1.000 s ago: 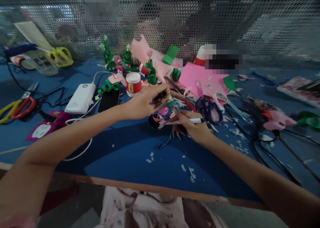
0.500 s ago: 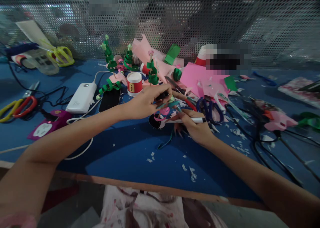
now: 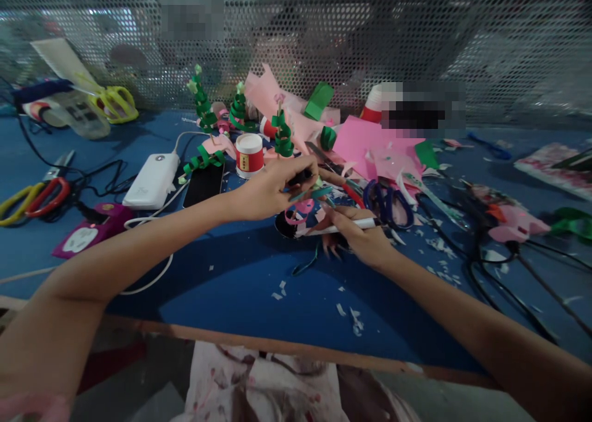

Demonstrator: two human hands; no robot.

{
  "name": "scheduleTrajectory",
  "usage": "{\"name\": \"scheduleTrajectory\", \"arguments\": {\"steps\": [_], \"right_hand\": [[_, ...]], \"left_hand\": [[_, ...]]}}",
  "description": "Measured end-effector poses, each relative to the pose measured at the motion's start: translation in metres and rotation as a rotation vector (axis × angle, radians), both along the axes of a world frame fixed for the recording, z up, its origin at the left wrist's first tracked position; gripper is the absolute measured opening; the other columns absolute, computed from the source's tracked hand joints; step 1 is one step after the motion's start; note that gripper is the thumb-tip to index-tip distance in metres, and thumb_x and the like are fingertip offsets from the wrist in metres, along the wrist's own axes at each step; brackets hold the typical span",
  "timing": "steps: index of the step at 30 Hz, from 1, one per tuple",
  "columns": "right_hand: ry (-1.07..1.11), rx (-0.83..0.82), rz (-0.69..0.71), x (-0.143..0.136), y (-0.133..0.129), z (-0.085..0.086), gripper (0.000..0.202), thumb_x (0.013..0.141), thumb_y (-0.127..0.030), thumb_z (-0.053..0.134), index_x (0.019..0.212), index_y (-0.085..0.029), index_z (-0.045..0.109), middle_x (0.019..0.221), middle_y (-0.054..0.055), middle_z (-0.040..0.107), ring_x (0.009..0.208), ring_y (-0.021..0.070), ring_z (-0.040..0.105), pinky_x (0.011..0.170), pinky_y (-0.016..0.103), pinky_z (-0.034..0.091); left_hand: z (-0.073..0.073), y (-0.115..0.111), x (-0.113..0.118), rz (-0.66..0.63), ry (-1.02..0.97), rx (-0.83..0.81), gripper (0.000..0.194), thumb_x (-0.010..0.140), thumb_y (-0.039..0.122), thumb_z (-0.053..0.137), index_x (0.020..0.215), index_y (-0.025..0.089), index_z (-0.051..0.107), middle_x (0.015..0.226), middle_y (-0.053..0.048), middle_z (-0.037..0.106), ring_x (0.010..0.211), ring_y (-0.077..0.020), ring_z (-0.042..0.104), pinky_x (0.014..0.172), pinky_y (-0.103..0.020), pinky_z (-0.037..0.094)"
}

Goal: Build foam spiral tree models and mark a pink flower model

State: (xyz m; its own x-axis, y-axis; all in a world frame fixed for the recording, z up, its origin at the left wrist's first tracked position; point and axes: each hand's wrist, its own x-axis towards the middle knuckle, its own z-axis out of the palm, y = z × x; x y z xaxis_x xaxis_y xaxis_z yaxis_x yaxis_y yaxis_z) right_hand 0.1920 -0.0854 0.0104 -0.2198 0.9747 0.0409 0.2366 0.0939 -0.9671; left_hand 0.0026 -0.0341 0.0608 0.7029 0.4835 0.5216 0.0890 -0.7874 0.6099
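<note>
My left hand [image 3: 289,184] is closed with its fingers curled over a thin teal strip [image 3: 319,193]. A small black object [image 3: 301,176], perhaps a pen cap, shows inside its palm. My right hand [image 3: 363,234] grips a white marker pen [image 3: 337,228] that lies nearly level and points left; its fingertips reach up close to the strip. Just beneath my hands are a pink paper curl [image 3: 303,211] and a round black item [image 3: 285,224], partly hidden. A thin dark green loop [image 3: 308,264] rests on the blue table [image 3: 259,298] below them.
Behind my hands stand green spiral paper trees [image 3: 283,135] and a red-and-white paper cup [image 3: 250,157]. Blue-handled scissors [image 3: 388,205] and pink paper [image 3: 363,144] lie right. At left are a white power bank [image 3: 152,181], a phone [image 3: 203,186] and red-yellow scissors [image 3: 46,197].
My right hand and the marker pen have shifted slightly; the pen's left end is a little lower. My left hand stays in place with the strip.
</note>
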Motion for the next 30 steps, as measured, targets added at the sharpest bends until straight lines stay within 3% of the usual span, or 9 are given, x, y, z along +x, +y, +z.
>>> {"name": "scheduleTrajectory", "arguments": {"steps": [15, 24, 30], "right_hand": [[0.046, -0.009, -0.042, 0.0029, -0.0012, -0.0028, 0.032, 0.075, -0.044, 0.054, 0.057, -0.018, 0.062, 0.041, 0.0, 0.054, 0.032, 0.011, 0.046, 0.033, 0.023, 0.035], [0.051, -0.049, 0.061, 0.001, -0.0016, -0.0008, 0.034, 0.076, -0.046, 0.054, 0.058, -0.018, 0.063, 0.042, 0.0, 0.056, 0.033, 0.0115, 0.049, 0.033, 0.023, 0.036], [0.056, -0.016, 0.023, 0.0004, -0.001, -0.0004, 0.033, 0.075, -0.044, 0.057, 0.059, -0.016, 0.063, 0.042, 0.0, 0.056, 0.034, 0.0095, 0.048, 0.035, 0.021, 0.036]], "left_hand": [[0.0021, -0.0013, 0.0002, 0.006, 0.02, 0.01, 0.025, 0.074, 0.001, 0.052, 0.069, 0.018, 0.035, 0.062, 0.004, 0.038, 0.058, -0.0058, 0.038, 0.053, -0.02, 0.036], [0.0022, -0.0014, -0.0002, -0.003, 0.022, 0.009, 0.024, 0.074, 0.001, 0.051, 0.069, 0.018, 0.035, 0.063, 0.004, 0.038, 0.058, -0.0058, 0.038, 0.053, -0.02, 0.036], [0.0002, -0.0005, -0.0005, 0.002, 0.012, 0.008, 0.02, 0.076, 0.005, 0.052, 0.07, 0.018, 0.037, 0.063, 0.003, 0.04, 0.058, -0.0067, 0.04, 0.055, -0.021, 0.038]]}}
